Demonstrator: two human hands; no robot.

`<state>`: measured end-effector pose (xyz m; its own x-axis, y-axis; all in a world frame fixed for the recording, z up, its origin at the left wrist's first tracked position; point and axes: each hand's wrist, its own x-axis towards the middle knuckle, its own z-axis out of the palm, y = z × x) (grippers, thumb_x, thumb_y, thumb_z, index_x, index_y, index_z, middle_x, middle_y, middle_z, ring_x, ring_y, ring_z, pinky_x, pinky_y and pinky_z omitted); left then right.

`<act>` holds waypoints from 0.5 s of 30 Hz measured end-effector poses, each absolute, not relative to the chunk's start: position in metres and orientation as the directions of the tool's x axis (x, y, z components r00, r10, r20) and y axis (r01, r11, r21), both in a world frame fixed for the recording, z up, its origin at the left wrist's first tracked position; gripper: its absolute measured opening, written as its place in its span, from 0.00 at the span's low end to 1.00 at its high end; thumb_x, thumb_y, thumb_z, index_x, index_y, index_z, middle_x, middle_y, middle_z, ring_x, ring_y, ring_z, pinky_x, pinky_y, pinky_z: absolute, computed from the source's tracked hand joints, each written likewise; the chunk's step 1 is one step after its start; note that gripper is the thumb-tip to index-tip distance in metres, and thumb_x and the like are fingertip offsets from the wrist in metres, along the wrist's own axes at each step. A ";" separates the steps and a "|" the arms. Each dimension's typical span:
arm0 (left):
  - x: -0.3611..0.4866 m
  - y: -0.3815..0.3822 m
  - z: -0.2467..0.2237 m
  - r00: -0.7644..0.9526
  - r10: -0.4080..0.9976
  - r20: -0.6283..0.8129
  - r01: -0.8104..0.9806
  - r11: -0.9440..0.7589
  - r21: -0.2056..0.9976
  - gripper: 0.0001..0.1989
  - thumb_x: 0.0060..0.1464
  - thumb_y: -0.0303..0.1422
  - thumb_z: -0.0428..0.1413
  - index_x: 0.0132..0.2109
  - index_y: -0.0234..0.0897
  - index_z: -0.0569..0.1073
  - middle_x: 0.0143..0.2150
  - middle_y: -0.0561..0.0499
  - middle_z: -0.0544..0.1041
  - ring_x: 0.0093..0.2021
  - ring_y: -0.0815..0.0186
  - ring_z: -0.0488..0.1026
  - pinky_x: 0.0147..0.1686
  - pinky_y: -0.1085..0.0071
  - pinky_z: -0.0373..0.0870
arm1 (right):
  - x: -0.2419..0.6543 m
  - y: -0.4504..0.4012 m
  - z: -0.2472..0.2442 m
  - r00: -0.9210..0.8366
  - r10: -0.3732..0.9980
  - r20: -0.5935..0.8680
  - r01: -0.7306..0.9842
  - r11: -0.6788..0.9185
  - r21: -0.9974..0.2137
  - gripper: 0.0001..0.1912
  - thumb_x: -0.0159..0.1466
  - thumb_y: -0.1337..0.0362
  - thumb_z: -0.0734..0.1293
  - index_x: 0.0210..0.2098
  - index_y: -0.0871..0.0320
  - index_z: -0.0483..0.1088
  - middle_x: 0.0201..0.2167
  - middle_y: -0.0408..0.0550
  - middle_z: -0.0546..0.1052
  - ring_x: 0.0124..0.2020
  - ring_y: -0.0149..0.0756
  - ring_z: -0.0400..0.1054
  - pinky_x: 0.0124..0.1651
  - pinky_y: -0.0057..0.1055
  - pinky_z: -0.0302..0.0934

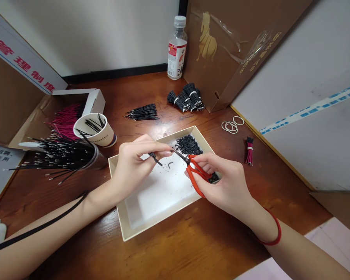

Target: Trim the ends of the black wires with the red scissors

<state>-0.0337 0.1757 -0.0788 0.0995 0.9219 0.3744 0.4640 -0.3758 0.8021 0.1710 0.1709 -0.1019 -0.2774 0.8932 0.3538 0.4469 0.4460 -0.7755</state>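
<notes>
Most of a black wire (155, 158) was hidden in the left hand (135, 157), its thumb and forefinger pinching it above a shallow tray (151, 204); whether one strand or two showed was unclear. The right hand (226, 181) gripped red-handled snips (189, 159), fingers wrapped around the handles, blades aimed at ten o'clock. Both forearms were cut off, at eight and four. Black trimmings (189, 144) covered the tray's one-o'clock corner; bare tabletop (169, 249) spread at six, and a paper cup (100, 136) stood near ten. The wire looked slim and dark, its exposed end pointing toward four.
</notes>
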 end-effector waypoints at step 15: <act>-0.034 0.176 -0.079 0.115 0.915 0.388 0.466 -0.394 0.792 0.14 0.50 0.16 0.58 0.34 0.39 0.81 0.29 0.53 0.81 0.30 0.70 0.75 0.30 0.75 0.73 | 0.172 0.171 -0.103 -0.257 0.901 0.349 0.423 0.430 -0.798 0.06 0.56 0.73 0.69 0.33 0.59 0.72 0.22 0.39 0.74 0.21 0.23 0.64 0.24 0.21 0.61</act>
